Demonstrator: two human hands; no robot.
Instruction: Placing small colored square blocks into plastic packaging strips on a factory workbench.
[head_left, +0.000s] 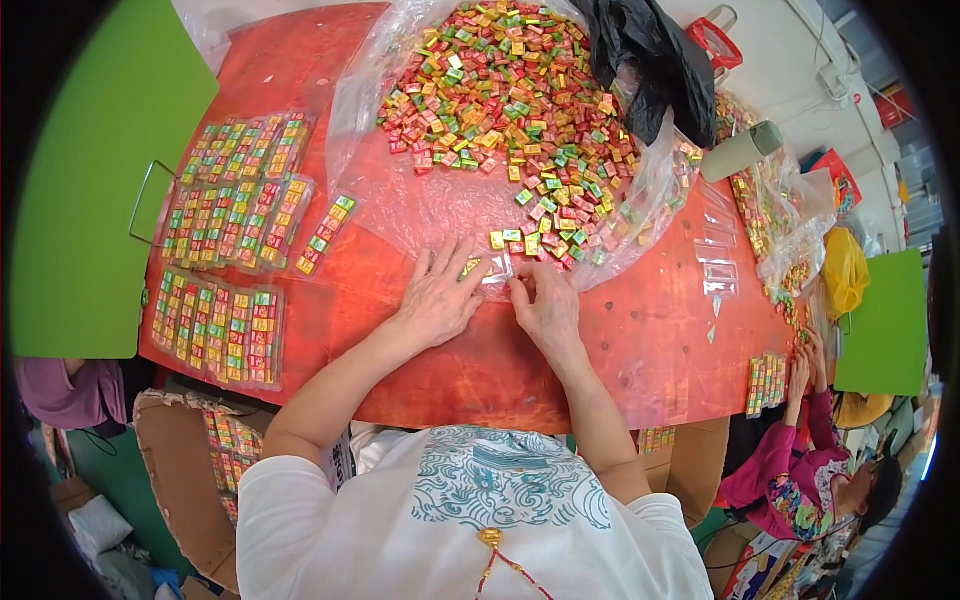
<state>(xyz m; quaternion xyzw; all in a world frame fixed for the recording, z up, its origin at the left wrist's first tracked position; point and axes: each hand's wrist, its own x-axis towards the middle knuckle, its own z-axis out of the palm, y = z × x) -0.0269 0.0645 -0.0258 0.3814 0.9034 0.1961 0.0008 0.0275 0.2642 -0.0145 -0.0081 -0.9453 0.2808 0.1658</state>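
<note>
My left hand (440, 292) lies flat near the table's front edge, fingers stretched out and apart, at the left end of a clear plastic tray strip (497, 268). A yellow block (470, 268) shows beside its fingertips. At the strip's right end is my right hand (548, 308), its fingers bent and closed together; what they hold, if anything, is hidden. Just beyond both hands, a big heap of small red, green and yellow blocks (500, 100) spreads over a clear plastic sheet (400, 205). A few loose blocks (515, 240) lie close to the strip.
Filled strips (215, 330) are stacked at the left, with a single filled strip (325, 235) beside them. Empty clear strips (716, 250) lie at the right, near a pale bottle (742, 150). A black bag (655, 60) borders the heap. Another person (800, 460) works at far right.
</note>
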